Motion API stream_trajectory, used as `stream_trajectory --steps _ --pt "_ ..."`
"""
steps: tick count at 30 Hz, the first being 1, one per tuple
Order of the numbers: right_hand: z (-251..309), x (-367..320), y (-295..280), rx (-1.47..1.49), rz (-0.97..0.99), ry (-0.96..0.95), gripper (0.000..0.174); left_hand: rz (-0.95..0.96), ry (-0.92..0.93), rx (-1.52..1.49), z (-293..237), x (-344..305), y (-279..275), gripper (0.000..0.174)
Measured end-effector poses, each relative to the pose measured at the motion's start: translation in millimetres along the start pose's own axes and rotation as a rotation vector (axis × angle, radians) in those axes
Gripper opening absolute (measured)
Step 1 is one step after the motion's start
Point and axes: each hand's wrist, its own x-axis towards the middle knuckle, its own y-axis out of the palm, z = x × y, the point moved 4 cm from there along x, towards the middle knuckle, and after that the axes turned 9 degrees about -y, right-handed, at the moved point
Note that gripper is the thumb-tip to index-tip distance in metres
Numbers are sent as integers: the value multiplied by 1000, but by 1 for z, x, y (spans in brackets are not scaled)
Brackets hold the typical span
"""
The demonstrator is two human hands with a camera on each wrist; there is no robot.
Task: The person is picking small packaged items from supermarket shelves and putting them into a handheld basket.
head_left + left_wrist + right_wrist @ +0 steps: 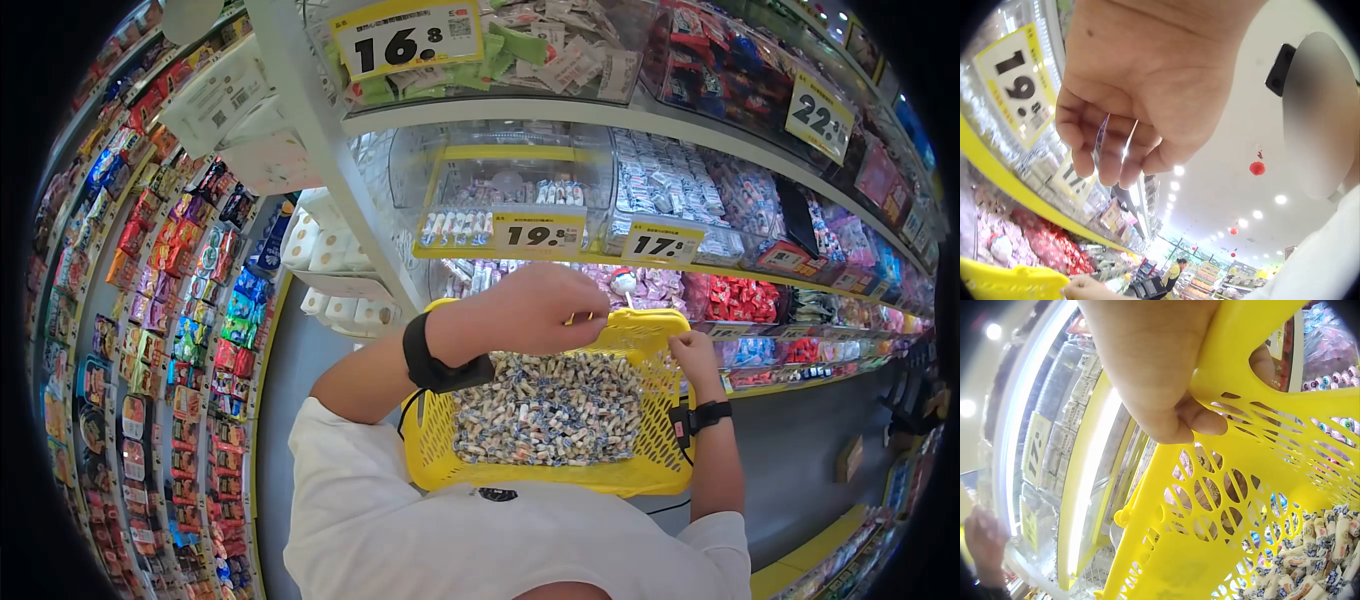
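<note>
My right hand grips the rim of a yellow plastic basket at its right end. Close up in the right wrist view, the thumb is bent over the rim and fingers show behind the slotted wall. Small twist-wrapped candies, white with blue marks, cover the basket's bottom. Above its far side hovers my left hand, palm down. The left wrist view shows that hand's fingers loosely curled, with nothing held.
Shelves ahead hold clear candy bins with price tags; red-wrapped candies lie lower down. A white post and stacked white packs stand left of the basket. Snack racks line the far left. Another person is in the background.
</note>
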Motion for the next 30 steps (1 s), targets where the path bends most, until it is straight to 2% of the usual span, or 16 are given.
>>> stream_trajectory --steps 4,8,14,17,20,23,26,30 --pt "8 -5 -2 28 -56 -27 33 188 -115 24 32 -12 60 15" --pt "3 -2 -2 -16 -28 -25 34 364 -231 79 68 -26 112 19" --pt "1 -2 -1 -7 -30 -44 35 392 -242 95 121 -43 166 20" --pt "6 -5 -1 -7 -28 -39 35 463 -278 134 130 -47 184 22" --pt "3 -3 -2 -5 -26 -44 35 627 -345 142 137 -49 201 22" --pt "2 -4 -1 1 -24 -49 35 544 -249 174 140 -58 215 29" --pt "5 -4 -1 -3 -25 -53 36 690 -310 175 129 -61 211 39" --pt "7 -6 -2 7 -24 -57 37 753 -260 258 151 -75 237 48"
